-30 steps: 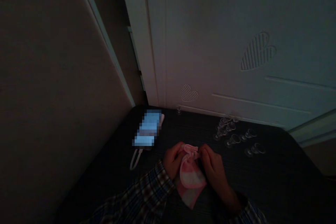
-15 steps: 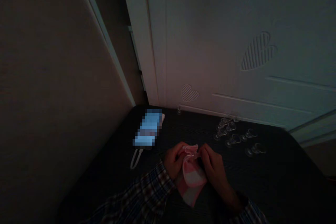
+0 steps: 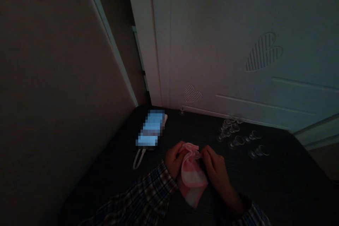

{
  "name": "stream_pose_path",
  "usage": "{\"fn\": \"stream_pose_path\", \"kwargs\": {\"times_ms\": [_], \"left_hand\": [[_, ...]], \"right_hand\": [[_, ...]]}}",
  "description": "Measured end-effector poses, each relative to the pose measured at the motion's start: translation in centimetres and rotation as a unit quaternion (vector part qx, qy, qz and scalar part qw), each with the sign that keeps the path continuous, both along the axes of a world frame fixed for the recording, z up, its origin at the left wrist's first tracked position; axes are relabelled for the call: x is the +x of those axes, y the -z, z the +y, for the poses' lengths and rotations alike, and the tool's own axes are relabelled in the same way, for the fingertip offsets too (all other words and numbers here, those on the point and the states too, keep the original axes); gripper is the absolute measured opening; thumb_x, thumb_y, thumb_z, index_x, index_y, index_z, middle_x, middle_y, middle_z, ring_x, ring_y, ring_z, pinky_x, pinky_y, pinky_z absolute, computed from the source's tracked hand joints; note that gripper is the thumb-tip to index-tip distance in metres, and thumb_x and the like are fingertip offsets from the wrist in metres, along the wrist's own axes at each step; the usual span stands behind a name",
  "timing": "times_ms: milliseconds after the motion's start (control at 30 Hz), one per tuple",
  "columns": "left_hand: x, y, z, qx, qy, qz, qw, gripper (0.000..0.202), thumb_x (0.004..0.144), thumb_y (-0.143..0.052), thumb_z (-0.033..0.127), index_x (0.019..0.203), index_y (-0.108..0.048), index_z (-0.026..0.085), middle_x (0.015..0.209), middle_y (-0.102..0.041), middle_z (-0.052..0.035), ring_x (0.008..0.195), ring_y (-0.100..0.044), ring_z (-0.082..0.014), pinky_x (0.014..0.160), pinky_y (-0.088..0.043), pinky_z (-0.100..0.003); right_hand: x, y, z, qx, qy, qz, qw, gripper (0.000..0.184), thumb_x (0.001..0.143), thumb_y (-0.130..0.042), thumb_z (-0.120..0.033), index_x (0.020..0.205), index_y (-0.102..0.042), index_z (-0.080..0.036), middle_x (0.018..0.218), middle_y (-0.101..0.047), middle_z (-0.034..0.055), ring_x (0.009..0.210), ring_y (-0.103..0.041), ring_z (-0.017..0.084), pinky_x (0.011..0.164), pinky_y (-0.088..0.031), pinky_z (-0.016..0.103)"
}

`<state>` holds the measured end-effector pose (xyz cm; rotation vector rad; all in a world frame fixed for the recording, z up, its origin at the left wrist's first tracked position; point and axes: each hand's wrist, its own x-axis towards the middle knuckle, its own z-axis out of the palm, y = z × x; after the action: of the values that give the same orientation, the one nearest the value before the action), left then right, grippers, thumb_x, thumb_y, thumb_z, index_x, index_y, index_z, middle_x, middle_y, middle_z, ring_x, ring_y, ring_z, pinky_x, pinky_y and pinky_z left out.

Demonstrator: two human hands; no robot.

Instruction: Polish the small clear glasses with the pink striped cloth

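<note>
A small pink and white cloth pouch (image 3: 192,178) hangs between my two hands above a dark tabletop (image 3: 278,183). My left hand (image 3: 173,160) pinches the left side of its gathered mouth. My right hand (image 3: 215,171) pinches the right side of the mouth, fingers closed on the fabric. Both wrists wear plaid sleeves. What is inside the pouch is hidden in the dim light.
A lit phone (image 3: 151,132) lies at the back left of the tabletop, with a white cord loop (image 3: 139,159) by it. Several clear round pieces (image 3: 238,136) lie scattered at the back right. A white door with heart cut-outs (image 3: 262,56) stands behind.
The pouch's mouth has been drawn a little narrower between my fingers. My hands have stayed in nearly the same place.
</note>
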<state>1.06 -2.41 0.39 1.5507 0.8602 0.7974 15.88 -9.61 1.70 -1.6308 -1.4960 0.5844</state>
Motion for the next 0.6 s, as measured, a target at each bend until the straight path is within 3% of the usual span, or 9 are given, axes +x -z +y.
{"fn": "stream_pose_path", "kwargs": {"times_ms": [333,600], "left_hand": [[0.05,-0.50,-0.14,0.010,-0.002,-0.004,1.000,0.019,0.085,-0.044,0.029,0.087,-0.057,0.015,0.080,-0.060,-0.0028,0.076,-0.054,-0.0154,0.070,-0.042,-0.024],[0.09,-0.53,0.07,-0.005,-0.006,-0.020,1.000,0.016,0.081,-0.048,0.029,0.080,-0.056,0.015,0.073,-0.055,0.0001,0.070,-0.051,-0.0136,0.065,-0.040,-0.022]], "right_hand": [[0.06,0.08,0.03,-0.002,-0.003,0.000,1.000,0.028,0.093,-0.031,-0.030,0.073,-0.047,-0.018,0.060,-0.049,-0.0032,0.053,-0.047,0.009,0.053,-0.031,0.020],[0.08,0.01,0.00,0.001,-0.002,-0.001,1.000,0.028,0.093,-0.031,-0.030,0.073,-0.047,-0.019,0.060,-0.048,-0.0031,0.053,-0.046,0.010,0.052,-0.030,0.021]]}}
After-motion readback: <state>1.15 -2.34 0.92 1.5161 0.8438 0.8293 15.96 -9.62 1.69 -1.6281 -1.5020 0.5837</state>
